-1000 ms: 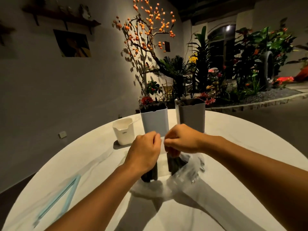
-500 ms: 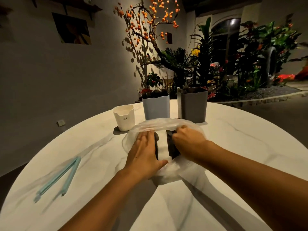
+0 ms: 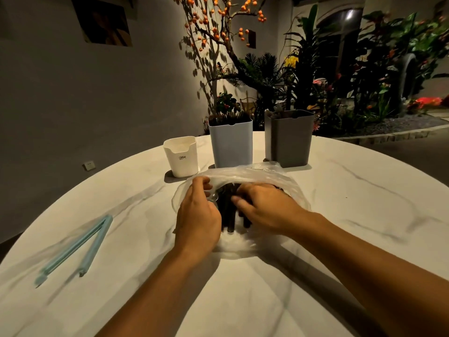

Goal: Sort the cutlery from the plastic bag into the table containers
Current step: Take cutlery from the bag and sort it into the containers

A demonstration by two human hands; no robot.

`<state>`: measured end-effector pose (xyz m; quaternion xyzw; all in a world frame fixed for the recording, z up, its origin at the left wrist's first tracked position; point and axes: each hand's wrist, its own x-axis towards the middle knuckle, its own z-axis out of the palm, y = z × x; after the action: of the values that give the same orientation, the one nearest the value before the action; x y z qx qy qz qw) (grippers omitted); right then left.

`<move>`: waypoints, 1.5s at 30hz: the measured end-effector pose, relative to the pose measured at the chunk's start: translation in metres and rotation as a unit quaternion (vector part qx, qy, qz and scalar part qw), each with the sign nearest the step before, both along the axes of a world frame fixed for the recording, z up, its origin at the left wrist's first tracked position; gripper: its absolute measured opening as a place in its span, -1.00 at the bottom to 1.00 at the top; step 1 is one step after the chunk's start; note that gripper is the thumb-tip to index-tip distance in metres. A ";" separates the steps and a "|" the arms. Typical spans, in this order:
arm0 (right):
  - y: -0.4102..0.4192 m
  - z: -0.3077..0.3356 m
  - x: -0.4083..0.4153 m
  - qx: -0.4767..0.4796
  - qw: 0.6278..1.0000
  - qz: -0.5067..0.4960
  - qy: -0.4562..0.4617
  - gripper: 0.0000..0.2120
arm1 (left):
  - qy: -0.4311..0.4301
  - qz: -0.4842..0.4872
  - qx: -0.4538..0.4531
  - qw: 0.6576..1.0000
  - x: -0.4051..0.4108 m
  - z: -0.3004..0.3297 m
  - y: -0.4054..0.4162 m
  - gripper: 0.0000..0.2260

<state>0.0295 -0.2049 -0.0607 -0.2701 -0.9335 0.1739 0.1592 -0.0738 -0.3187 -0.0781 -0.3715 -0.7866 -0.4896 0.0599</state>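
A clear plastic bag [image 3: 252, 172] lies on the white marble table [image 3: 352, 215], its mouth spread wide. Dark-handled cutlery [image 3: 228, 215] lies bundled inside it. My left hand [image 3: 196, 215] grips the bag's left edge with curled fingers. My right hand [image 3: 262, 207] reaches into the bag, fingers curled over the dark cutlery. Behind the bag stand three containers: a small white cup [image 3: 181, 156], a light blue tub [image 3: 230, 144] with dark cutlery tips showing, and a grey tub [image 3: 290, 139].
A light blue bag-sealing clip [image 3: 80, 246] lies open in a V on the table's left side. Potted plants and an orange-berried tree stand beyond the table's far edge. A grey wall is on the left.
The bag went from held up between both hands to lying on the table with its mouth pulled wide. My right hand has moved inside onto the cutlery.
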 end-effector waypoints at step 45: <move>0.008 -0.002 0.013 0.266 0.945 0.183 -0.055 -0.50 | -0.002 -0.059 0.023 0.998 0.000 -0.005 -0.010 -0.82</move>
<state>0.0428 -0.1967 -0.0629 -0.0517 -0.9865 -0.0699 0.1387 -0.0736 -0.3282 -0.0832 -0.4146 -0.7520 -0.5111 0.0374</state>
